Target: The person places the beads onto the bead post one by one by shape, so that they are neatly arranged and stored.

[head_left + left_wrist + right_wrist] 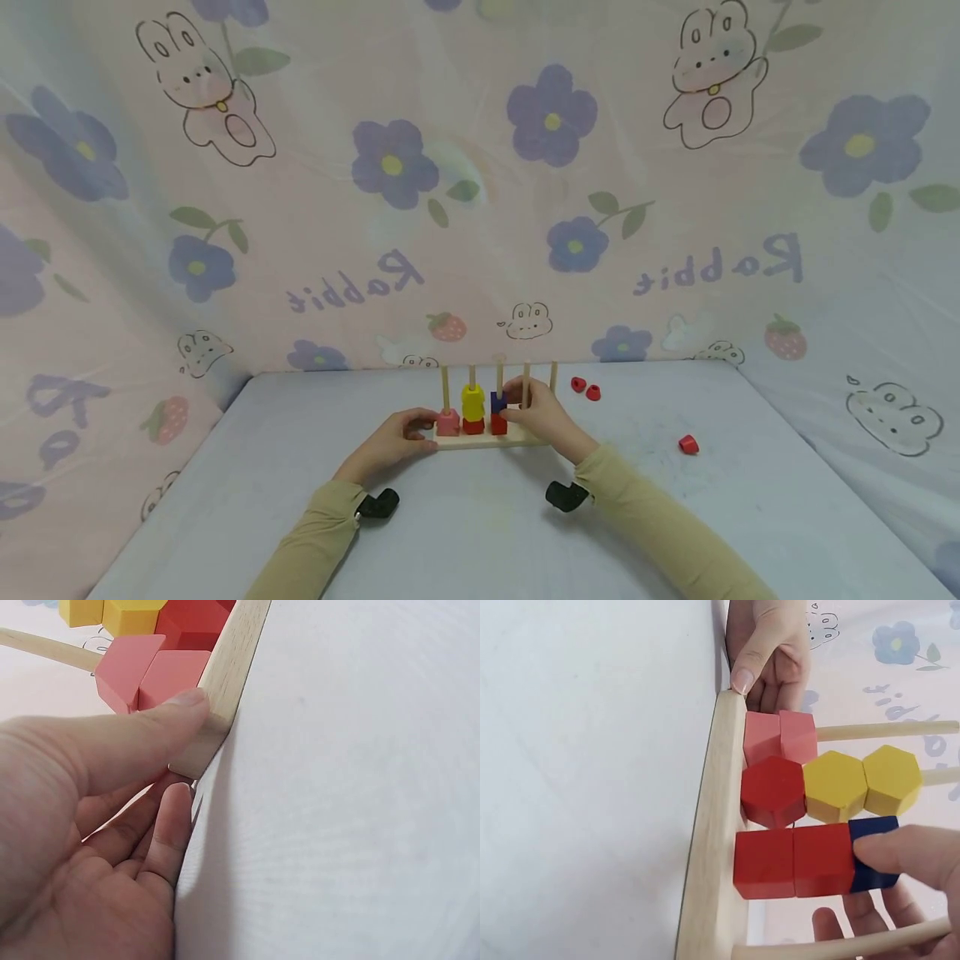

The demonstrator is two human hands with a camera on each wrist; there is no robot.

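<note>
A wooden stacking toy with upright pegs stands on a long base (pixel 465 444). My left hand (pixel 390 442) grips the base's left end, its thumb (pixel 169 724) pressed on the edge and the other fingers behind. On the third peg, my right hand (pixel 551 419) pinches a dark blue square block (pixel 881 876) between thumb and fingers. It sits right on two red square blocks (pixel 791 862). The middle stack has two yellow hexagonal blocks (pixel 836 784) over a red hexagonal block (pixel 774 787). Two pink blocks (pixel 780 736) fill the leftmost peg.
Two small red blocks (pixel 578 384) lie on the white table behind the toy's right end. Another red block (pixel 688 445) lies farther right. The two rightmost pegs (pixel 553 377) carry no visible blocks. A patterned cloth (pixel 480 208) hangs behind the table.
</note>
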